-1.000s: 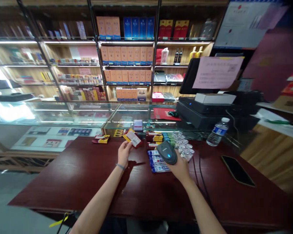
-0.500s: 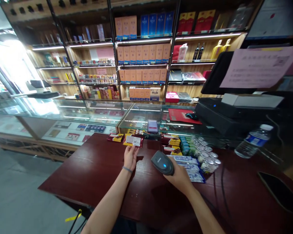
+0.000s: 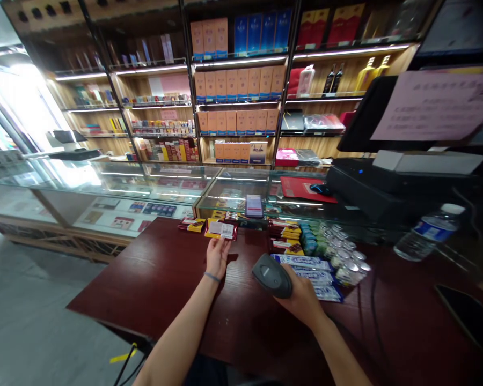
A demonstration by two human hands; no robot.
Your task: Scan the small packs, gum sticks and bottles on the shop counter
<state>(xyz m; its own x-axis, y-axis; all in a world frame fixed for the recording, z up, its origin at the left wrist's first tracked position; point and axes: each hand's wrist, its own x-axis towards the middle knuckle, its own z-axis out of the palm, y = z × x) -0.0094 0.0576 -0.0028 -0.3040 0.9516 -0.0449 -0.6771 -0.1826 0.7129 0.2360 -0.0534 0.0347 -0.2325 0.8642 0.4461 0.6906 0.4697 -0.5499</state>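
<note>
My left hand (image 3: 218, 258) grips the lower edge of a chocolate packet (image 3: 221, 230), its white barcode label turned toward me. A barcode scanner (image 3: 272, 275) is in my right hand (image 3: 300, 295), its head pointing toward the far left; no light shows on it. Just left of the held packet lies a small pile of similar chocolate packets (image 3: 191, 224). Beyond the scanner, more red and yellow packets (image 3: 286, 246) are stacked, with long blue and white packs (image 3: 322, 292) in front of them.
Several small jars with silvery lids (image 3: 348, 271) stand right of the packs. A water bottle (image 3: 429, 233) and a dark phone (image 3: 462, 311) are farther right on the brown table (image 3: 153, 284). Behind stand a glass display counter (image 3: 161, 185), a monitor (image 3: 366, 115) and stocked shelves.
The blue light on the scanner has gone out, and the scanner has shifted slightly toward me. My left hand keeps its hold on the packet. The view has moved slightly.
</note>
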